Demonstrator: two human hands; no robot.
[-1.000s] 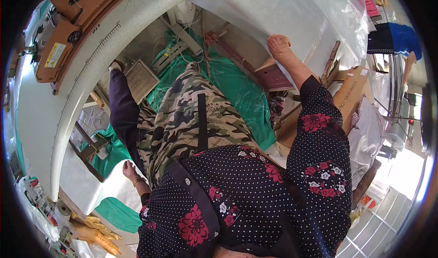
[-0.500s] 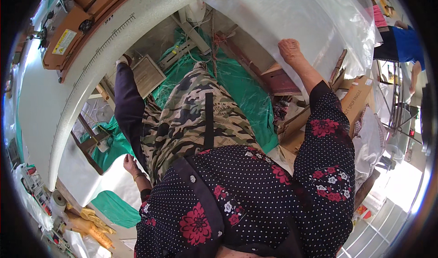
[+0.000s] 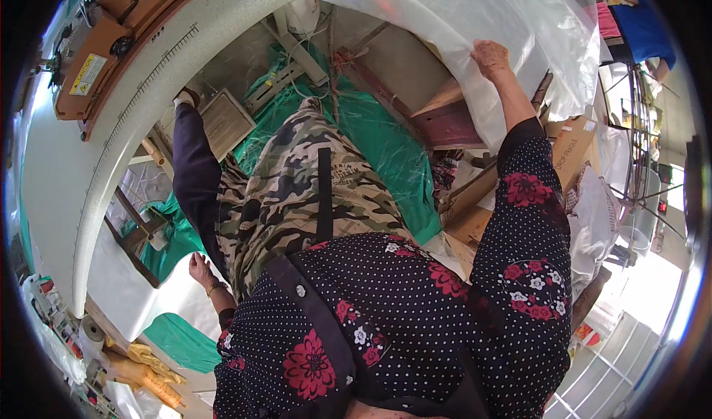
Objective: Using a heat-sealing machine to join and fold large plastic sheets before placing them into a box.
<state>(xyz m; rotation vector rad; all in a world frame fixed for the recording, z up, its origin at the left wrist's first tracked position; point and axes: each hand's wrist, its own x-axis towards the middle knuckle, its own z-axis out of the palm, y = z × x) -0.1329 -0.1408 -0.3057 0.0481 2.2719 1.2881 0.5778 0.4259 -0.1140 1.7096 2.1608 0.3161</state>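
My right hand (image 3: 491, 57) is closed in a fist on the near edge of a translucent plastic sheet (image 3: 437, 26), which spreads up and to the right from it. Lower on the left, my left hand (image 3: 202, 269) has its fingers curled together beside a bright white surface (image 3: 167, 289); what they hold, if anything, is hidden. Between the hands, a camouflage apron (image 3: 297, 182) covers my lap.
A brown sewing machine (image 3: 96, 70) stands on a pale table (image 3: 96, 196) with a ruled curved edge. Green sheeting (image 3: 378, 174) covers the floor ahead. At right are a cardboard box (image 3: 575, 148), metal racks (image 3: 641, 144) and a person in blue (image 3: 641, 26).
My right hand has moved up and right, and the plastic sheet's edge has lifted with it, baring more of the dark red box beneath. My left hand has shifted slightly left.
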